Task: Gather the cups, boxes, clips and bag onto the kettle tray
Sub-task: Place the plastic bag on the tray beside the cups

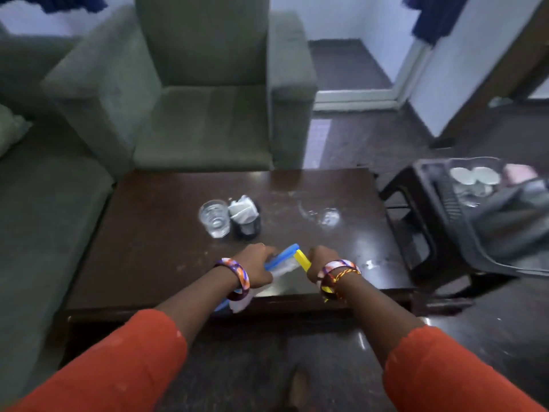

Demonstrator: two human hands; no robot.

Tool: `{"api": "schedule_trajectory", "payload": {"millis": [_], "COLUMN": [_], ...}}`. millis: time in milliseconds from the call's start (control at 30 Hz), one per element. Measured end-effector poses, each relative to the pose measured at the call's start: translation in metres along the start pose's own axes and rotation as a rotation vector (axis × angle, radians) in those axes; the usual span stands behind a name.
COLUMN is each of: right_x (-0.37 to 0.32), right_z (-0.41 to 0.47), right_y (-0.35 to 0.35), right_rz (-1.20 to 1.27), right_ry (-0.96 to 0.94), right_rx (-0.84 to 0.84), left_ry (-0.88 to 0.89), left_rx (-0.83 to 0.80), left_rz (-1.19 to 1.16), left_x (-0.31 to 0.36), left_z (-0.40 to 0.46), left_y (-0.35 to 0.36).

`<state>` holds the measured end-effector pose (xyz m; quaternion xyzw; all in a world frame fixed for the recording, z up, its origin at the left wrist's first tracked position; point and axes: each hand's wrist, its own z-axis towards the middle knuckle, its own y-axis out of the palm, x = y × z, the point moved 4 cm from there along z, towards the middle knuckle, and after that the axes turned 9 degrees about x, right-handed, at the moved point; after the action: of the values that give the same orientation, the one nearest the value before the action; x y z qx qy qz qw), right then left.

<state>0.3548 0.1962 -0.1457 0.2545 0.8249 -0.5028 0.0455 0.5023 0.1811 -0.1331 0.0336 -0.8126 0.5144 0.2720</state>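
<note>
Dark table (166, 209): left hand (256, 266) grips blue clip (282, 256), right hand (319, 263) yellow clip (302, 258); no legible writing.

You are in a home sitting room or a hotel lounge. A grey-green upholstered armchair (208, 93) faces you across a low dark wooden coffee table (166, 221), a matching sofa (44, 209) runs along your left, and blue curtains (433, 16) hang by pale walls.

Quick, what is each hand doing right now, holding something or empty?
Left hand: curled round the blue clip and the clear bag.
Right hand: curled round the yellow clip.
</note>
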Motion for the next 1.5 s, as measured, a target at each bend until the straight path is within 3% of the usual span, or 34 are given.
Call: {"api": "schedule_trajectory", "payload": {"millis": [267,467,633,833,1000,1100,1267,1500], "right_x": [0.105,0.177,0.241,0.349,0.433,0.470,0.514,0.552], "right_z": [-0.036,-0.042,-0.032,-0.021,-0.005,0.004,0.024,0.104], "right_y": [-0.106,-0.158,-0.199,-0.228,-0.248,-0.266,-0.299,-0.325], "right_rz": [0.132,0.226,0.269,0.418,0.601,0.589,0.525,0.598], "right_ry": [0.196,0.253,0.266,0.363,0.519,0.639,0.668,0.556], "right_rx": [0.238,0.373,0.423,0.466,0.504,0.622,0.630,0.582], "left_ry": [0.179,0.191,0.033,-0.302,-0.281,-0.241,-0.239,-0.206], "left_rx": [0.118,0.188,0.239,0.478,0.615,0.610,0.576,0.135], "left_rz": [-0.052,-0.187,-0.447,-0.751,-0.780,-0.823,-0.731,-0.772], "left_x": [0.139,0.226,0.288,0.328,0.363,0.386,0.402,0.435], "left_z": [0.038,0.066,0.102,0.152,0.178,0.203,0.258,0.346], "left_y": [-0.011,0.000,0.028,0.059,0.057,0.051,0.043,0.058]}}
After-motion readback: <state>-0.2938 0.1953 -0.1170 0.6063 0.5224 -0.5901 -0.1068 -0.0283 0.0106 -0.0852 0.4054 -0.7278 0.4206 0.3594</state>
